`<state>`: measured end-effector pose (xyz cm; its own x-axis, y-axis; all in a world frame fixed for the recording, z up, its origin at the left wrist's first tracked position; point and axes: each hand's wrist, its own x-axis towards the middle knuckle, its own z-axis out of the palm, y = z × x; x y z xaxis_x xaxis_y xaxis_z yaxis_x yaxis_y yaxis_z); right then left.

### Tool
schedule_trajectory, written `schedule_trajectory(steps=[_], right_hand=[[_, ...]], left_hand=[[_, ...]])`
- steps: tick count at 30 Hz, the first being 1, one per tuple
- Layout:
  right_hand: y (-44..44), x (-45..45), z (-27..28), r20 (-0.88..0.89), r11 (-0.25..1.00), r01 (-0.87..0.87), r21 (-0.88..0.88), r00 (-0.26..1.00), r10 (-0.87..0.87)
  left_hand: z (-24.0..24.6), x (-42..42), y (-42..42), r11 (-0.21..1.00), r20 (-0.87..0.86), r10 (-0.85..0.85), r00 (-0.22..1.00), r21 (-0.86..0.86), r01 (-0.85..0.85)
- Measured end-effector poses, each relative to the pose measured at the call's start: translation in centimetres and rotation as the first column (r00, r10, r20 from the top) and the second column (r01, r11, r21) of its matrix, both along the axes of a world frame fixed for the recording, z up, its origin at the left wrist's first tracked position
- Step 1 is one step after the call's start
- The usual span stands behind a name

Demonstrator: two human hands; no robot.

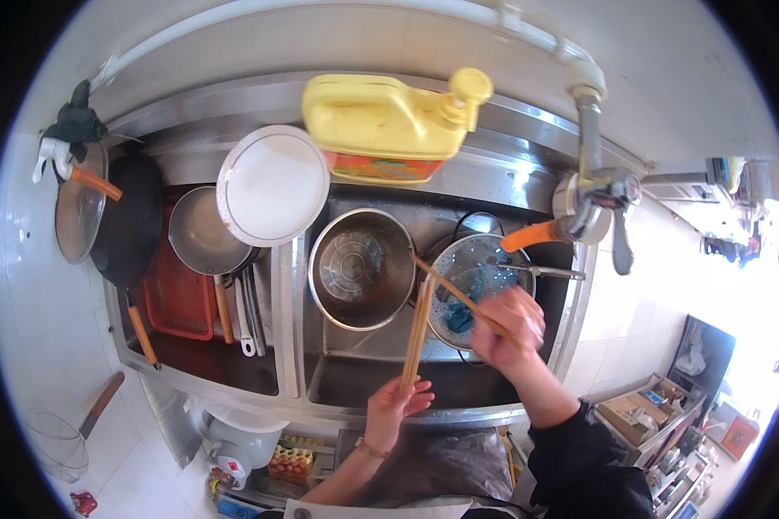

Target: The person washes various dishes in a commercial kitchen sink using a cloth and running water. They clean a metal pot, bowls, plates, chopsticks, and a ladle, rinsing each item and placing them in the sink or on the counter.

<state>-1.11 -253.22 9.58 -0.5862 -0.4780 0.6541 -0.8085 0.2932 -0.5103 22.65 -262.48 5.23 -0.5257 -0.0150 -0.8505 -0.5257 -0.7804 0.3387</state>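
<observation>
My left hand (399, 399) grips the lower ends of a bundle of wooden chopsticks (418, 331) over the front of the right sink basin. Blurred, my right hand (509, 327) is closed on a single wooden chopstick (457, 293), which slants up to the left, its tip near the rim of a steel bowl (357, 276). Behind that hand a round pot of soapy water (477, 256) holds a blue cloth-like item (457, 318). A metal utensil handle (552, 272) rests over the pot's right rim.
A faucet (600, 194) with an orange hose end (535, 235) overhangs the right basin. A yellow jug (383, 123) and a white plate (272, 185) stand behind. The left basin holds a red tray (182, 305), a saucepan (204, 233) and a black wok (126, 220).
</observation>
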Motion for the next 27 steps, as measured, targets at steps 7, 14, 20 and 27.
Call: schedule_trajectory(steps=[7, 14, 20, 27], right_hand=[[7.0, 4.7, -4.2, 0.957, 0.805, 0.586, 0.087, 0.176, -0.232], [10.9, 3.9, -12.3, 0.938, 0.826, 0.486, 0.284, 0.037, -0.345], [12.0, 6.1, -15.4, 0.744, 0.899, 0.128, 0.42, 0.519, -0.421], [10.5, 9.4, -20.3, 0.542, 0.495, -0.266, 0.827, 0.61, -0.578]], left_hand=[[-2.1, -2.9, 0.0, 0.992, -0.114, -0.124, 0.986, 0.021, 0.127], [-3.3, -6.4, 1.1, 0.926, -0.049, -0.276, 0.96, 0.255, 0.279], [-5.4, -7.1, 1.6, 0.91, -0.018, -0.295, 0.955, 0.299, 0.287], [-8.4, -8.2, 5.1, 0.954, 0.068, -0.297, 0.952, -0.008, 0.298]])
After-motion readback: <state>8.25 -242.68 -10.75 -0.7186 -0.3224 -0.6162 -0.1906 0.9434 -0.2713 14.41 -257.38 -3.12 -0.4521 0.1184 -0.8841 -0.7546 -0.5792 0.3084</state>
